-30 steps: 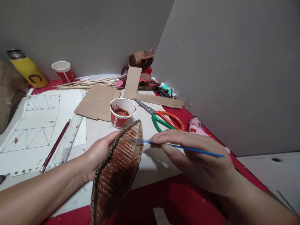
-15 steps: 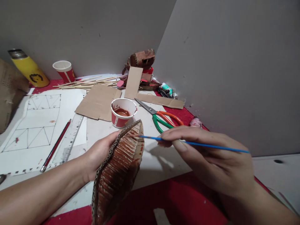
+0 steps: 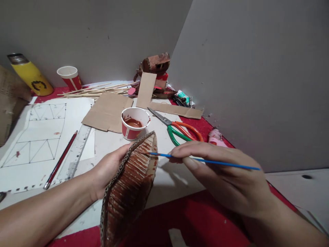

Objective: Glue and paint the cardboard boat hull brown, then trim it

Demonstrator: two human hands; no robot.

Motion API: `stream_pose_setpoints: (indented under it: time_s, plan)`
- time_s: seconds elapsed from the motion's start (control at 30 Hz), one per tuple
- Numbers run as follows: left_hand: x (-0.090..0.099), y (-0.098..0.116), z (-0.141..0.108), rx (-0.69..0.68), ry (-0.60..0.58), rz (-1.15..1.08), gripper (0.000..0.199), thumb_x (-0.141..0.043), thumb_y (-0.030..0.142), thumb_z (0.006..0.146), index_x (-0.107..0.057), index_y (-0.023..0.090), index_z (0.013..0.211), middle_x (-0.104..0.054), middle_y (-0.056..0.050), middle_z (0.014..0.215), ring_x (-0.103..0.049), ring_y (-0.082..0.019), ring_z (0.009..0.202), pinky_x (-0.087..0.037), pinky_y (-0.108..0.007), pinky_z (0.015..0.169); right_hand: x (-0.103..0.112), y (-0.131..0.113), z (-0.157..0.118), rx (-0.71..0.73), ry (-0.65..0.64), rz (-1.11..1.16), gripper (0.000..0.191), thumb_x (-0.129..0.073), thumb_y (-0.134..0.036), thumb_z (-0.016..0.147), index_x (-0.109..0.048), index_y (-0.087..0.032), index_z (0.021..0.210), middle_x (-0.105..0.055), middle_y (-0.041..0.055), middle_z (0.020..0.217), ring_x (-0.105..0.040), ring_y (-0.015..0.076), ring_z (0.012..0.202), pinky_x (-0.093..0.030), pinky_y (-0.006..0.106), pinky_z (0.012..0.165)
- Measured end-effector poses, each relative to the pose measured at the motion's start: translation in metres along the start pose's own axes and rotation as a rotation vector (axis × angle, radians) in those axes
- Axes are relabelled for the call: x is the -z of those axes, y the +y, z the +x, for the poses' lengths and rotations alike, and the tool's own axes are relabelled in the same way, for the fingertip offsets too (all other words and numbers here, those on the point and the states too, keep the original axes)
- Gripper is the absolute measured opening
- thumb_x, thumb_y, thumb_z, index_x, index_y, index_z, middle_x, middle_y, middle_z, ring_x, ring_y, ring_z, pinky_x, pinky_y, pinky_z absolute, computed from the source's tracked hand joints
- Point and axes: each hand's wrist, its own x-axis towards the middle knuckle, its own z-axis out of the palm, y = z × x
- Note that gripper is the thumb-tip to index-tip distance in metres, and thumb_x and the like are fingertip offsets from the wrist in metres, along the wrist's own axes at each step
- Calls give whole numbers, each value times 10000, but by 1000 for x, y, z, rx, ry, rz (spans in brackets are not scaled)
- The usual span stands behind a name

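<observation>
A boat-shaped cardboard piece point(image 3: 131, 178) is tilted up in front of me, its ribbed inner side coated in brown paint with pale streaks. My left hand point(image 3: 108, 168) grips it from behind at its left edge, the fingers mostly hidden. Pinched in my right hand point(image 3: 221, 175) is a thin blue paintbrush point(image 3: 161, 155); its tip touches the ribbed surface near the upper right edge. Just beyond the cardboard stands a paper cup point(image 3: 131, 132) with brown paint inside. Scissors point(image 3: 167, 122) with green and orange handles lie to its right.
Behind are cardboard sheets point(image 3: 109, 109), thin wooden sticks point(image 3: 102, 91), another paper cup point(image 3: 70, 80), a yellow bottle point(image 3: 36, 77) and a brown cardboard model point(image 3: 156, 65). A pencil point(image 3: 61, 157) and ruler point(image 3: 79, 149) lie on drawn paper point(image 3: 74, 116) at left. Grey walls point(image 3: 244, 68) rise behind.
My right hand has moved left and slightly down, drawing the brush tip a little further inward across the ribs. The cardboard piece and my left hand stay nearly still.
</observation>
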Motion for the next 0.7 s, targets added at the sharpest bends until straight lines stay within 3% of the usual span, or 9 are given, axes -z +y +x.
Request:
stream_pose_setpoints:
  time_s: [0.13,0.23,0.4,0.6,0.7]
  plan:
    - [2,0,1,-4,-17,-8,396,-512,355,950,-738,85,770,-754,-87,691,-689,-181,589,-545,-268,610,8,-4,0,-26,23,-58,246,-560,-58,875,-653,-248,1000,-730,11,808,-717,164,690,-568,239,586]
    - [1,-1,1,-2,-1,-14,388,-520,356,947,-740,73,800,-759,-96,726,-695,-181,612,-548,-270,639,9,-3,-2,5,86,-31,280,-564,-38,866,-665,-239,1032,-740,21,841,-716,159,703,-578,237,622]
    - [1,-1,1,-22,12,-5,372,-520,341,949,-730,80,787,-746,-92,700,-682,-175,594,-538,-264,623,6,1,-4,19,12,-69,287,-564,-55,868,-639,-253,1060,-736,20,864,-726,179,736,-576,256,612]
    - [2,-1,1,-10,0,-9,383,-523,354,948,-737,64,816,-752,-105,720,-694,-185,608,-555,-278,640,11,-4,-7,3,111,-69,279,-569,-43,854,-676,-235,1025,-740,24,847,-718,163,722,-578,243,639]
    - [1,-1,1,-14,10,-7,378,-526,354,943,-737,66,821,-756,-106,737,-698,-186,619,-553,-275,644,10,-5,-6,-3,82,-107,288,-570,-45,856,-656,-255,1033,-738,12,856,-720,161,729,-576,244,631]
